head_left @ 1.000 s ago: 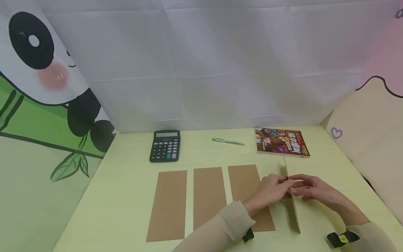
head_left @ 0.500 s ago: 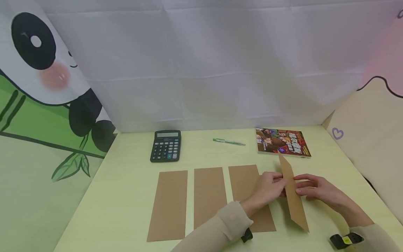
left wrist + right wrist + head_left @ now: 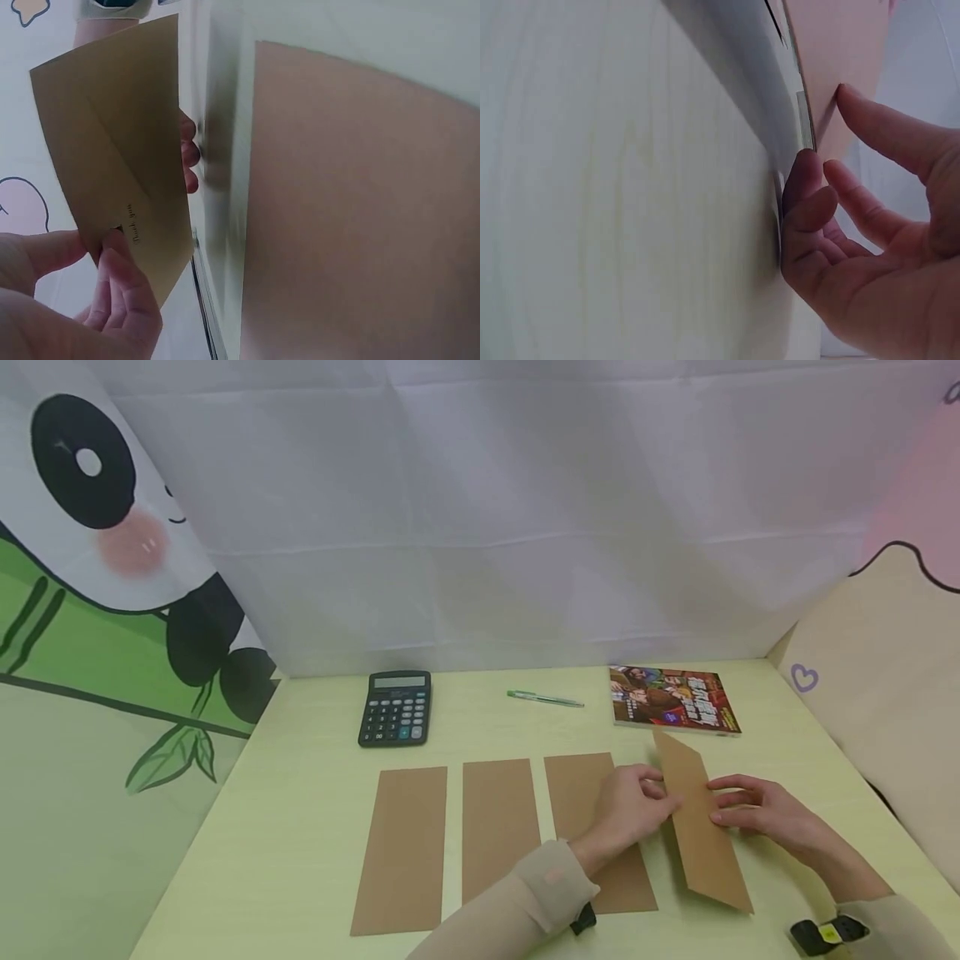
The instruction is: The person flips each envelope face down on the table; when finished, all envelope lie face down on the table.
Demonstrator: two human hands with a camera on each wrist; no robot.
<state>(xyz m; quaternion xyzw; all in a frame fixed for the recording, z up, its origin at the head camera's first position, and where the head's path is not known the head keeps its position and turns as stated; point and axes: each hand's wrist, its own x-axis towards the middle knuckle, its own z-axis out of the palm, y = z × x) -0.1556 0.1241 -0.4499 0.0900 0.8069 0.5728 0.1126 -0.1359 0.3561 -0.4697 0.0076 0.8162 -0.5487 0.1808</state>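
Note:
A brown paper envelope (image 3: 701,827) stands tilted on its long side, just over the table at the right. The left wrist view shows a diagonal flap line and small dark print on the envelope (image 3: 142,157). My left hand (image 3: 630,806) pinches its left long edge between thumb and fingers. At the opposite edge, the fingers of my right hand (image 3: 772,818) hold it; in the right wrist view, the curled fingers of the right hand (image 3: 870,240) meet that edge. Three flat brown pieces (image 3: 401,852), (image 3: 495,827), (image 3: 585,785) lie in a row to the left.
Along the back of the table (image 3: 285,827) lie a black calculator (image 3: 394,710), a green pen (image 3: 543,698) and a colourful book (image 3: 675,700). A white cloth (image 3: 480,527) hangs behind. The left forearm crosses over the flat pieces.
The envelope, seen edge-on at first, has turned so that its broad face shows in the head view. Its lower end has swung right, and the hands have moved slightly apart.

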